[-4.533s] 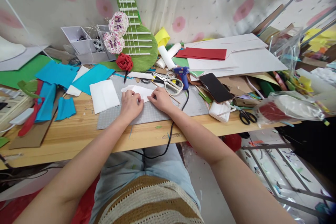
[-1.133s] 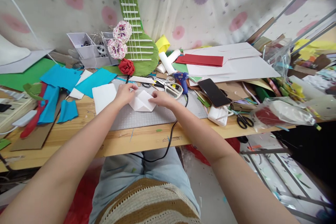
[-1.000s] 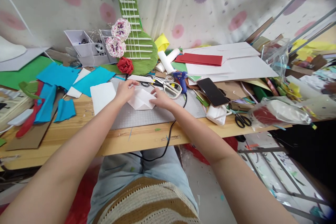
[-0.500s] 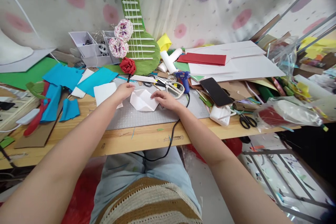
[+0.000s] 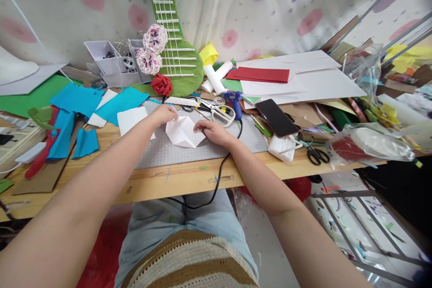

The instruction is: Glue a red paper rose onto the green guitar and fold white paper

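Observation:
A creased sheet of white paper [image 5: 183, 134] with folded facets lies over the grey cutting mat [image 5: 158, 155]. At its upper left edge, the fingers of my left hand [image 5: 164, 114] are closed on the paper. My right hand [image 5: 213, 131] pinches its right side between thumb and fingers. Partly behind my left forearm is another flat white sheet [image 5: 131, 118]. Just beyond my hands lie large scissors with pale handles [image 5: 222, 114] and a blue glue gun [image 5: 235, 103], whose black cord runs down over the table's front edge.
A green guitar-shaped craft piece [image 5: 184, 60] with paper flowers leans at the back. Blue paper pieces [image 5: 79, 99] and a red-handled tool [image 5: 42, 155] lie left. To the right are a phone [image 5: 276, 118], black-handled scissors [image 5: 317, 156], a plastic bag [image 5: 369, 146] and white boards [image 5: 303, 85].
The left part of the white paper has been raised, and its facets now show a sharper upright crease. My left hand has shifted slightly onto the paper's edge. The view has moved a little.

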`<state>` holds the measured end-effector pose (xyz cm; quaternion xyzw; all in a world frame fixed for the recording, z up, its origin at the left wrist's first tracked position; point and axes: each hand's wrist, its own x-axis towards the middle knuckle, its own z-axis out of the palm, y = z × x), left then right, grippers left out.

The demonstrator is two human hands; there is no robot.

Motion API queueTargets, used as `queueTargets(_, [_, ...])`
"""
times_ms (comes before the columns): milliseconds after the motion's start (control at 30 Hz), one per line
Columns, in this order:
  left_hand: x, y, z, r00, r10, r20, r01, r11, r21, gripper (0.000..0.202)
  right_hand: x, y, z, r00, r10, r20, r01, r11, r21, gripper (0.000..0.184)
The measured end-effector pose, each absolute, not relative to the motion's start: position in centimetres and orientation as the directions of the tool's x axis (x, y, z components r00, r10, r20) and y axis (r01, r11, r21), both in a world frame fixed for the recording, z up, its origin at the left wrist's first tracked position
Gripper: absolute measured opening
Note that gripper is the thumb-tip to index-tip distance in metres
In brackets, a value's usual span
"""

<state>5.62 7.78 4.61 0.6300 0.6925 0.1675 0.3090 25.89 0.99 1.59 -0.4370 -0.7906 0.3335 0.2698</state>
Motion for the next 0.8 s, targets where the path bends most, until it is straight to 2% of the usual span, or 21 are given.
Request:
queueTargets(167, [6.5,6.9,5.7,0.032,0.991,-0.133,0.71,0.071,0.7,0.007,26.3,0.8,1.7,-0.493,0.863,0.112,0.523,0.397,-0.755,0.041])
queueTargets(267, [6.7,7.1,5.7,0.056,0.992,-0.117,0.682,0.048,0.729,0.007,26.1,0.6,1.6,-0.498,0.855,0.145,0.488,0.414,-0.768,0.041])
queueTargets(333, [6.7,7.4,5.6,0.105,0.992,-0.063,0.672,-0.024,0.74,0.007,25.9,0.5,1.6,-0.499,0.85,0.172,0.446,0.422,-0.79,0.038])
queueTargets(467, [7.0,8.3,5.8,0.232,0.969,0.082,0.711,-0.227,0.665,0.008,25.2,0.1,1.7,-0.504,0.847,0.171,0.365,0.388,-0.846,0.026])
queueTargets(567, [7.7,8.8,6.1,0.303,0.945,0.124,0.735,-0.315,0.6,0.011,24.7,-0.1,1.6,-0.497,0.855,0.15,0.363,0.362,-0.859,0.021])
queueTargets(667, [8.4,8.8,6.1,0.347,0.917,0.199,0.719,-0.396,0.571,0.015,24.5,-0.1,1.2,-0.493,0.857,0.148,0.43,0.388,-0.815,0.019])
queueTargets(800, [7.3,7.7,5.4,0.203,0.854,0.479,0.688,-0.472,0.55,0.019,24.7,0.0,0.9,-0.536,0.806,0.251,0.536,0.555,-0.637,0.018])
